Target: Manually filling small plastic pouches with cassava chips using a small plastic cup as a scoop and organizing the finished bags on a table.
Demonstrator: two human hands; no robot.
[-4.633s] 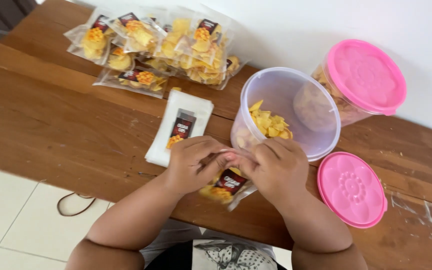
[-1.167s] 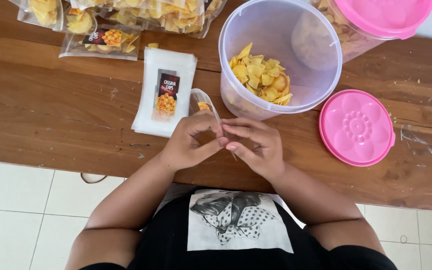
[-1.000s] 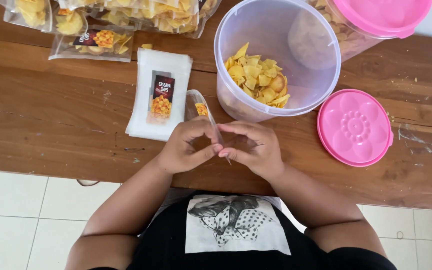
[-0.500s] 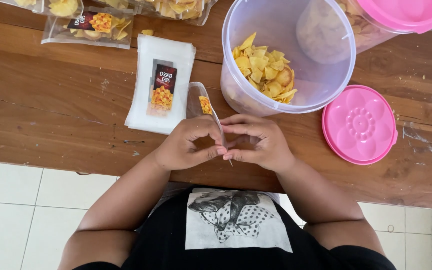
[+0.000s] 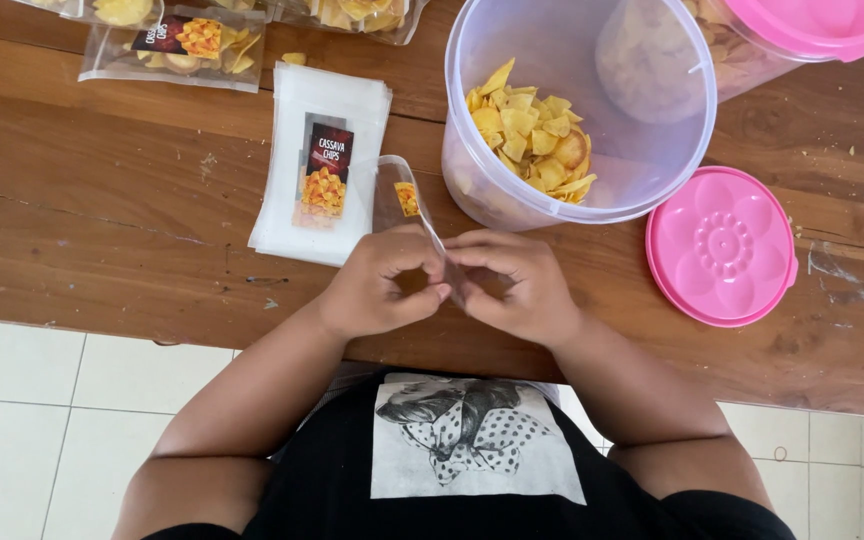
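At the tabletop [image 5: 102,200] edge, your left hand [image 5: 377,285] and right hand [image 5: 512,285] both pinch one empty clear pouch [image 5: 402,195] beside the chip tub [image 5: 572,110].

Glossy clear plastic pouch [image 5: 402,195], worn wooden table [image 5: 102,200]

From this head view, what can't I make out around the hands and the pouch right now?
- Clear pouch: its lower part is hidden by the left hand and right hand; whether it is open is unclear.
- Closed pink-lidded jar: cut off by the top edge.
- Filled chip packets: the upper ones are cut off by the top edge.
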